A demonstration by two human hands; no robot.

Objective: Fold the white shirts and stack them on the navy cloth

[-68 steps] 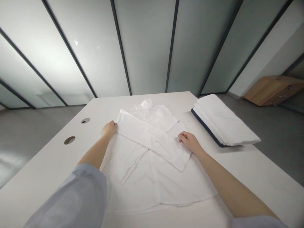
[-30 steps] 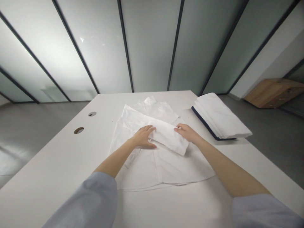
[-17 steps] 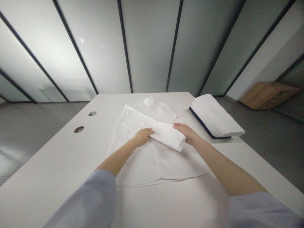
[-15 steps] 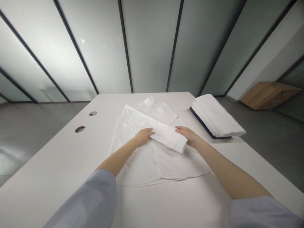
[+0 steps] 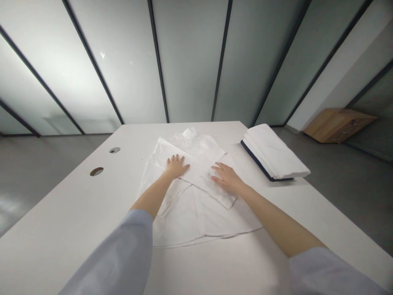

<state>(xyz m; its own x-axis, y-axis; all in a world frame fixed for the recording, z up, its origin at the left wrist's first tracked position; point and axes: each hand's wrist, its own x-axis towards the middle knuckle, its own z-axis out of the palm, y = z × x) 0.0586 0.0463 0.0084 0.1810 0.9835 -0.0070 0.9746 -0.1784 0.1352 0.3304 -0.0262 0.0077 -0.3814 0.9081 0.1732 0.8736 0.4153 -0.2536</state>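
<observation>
A white shirt lies spread on the white table, its collar at the far end and its hem towards me. One sleeve is laid slantwise across the body of the shirt. My left hand rests palm down on the upper part of this sleeve, fingers spread. Near the cuff end, my right hand lies over the sleeve with its fingers apart. Neither hand grips the cloth. Parts of the sleeve are hidden under both hands.
To the right, a stack of folded white cloth sits on a dark flat piece near the table's edge. Two round holes pierce the table at left. A wooden cabinet stands on the floor beyond, by frosted glass panels.
Both hands have let go of the sleeve's edges and now lie flat on it. The left hand moved up and leftwards, the right slightly left. The sleeve lies flatter against the shirt.
</observation>
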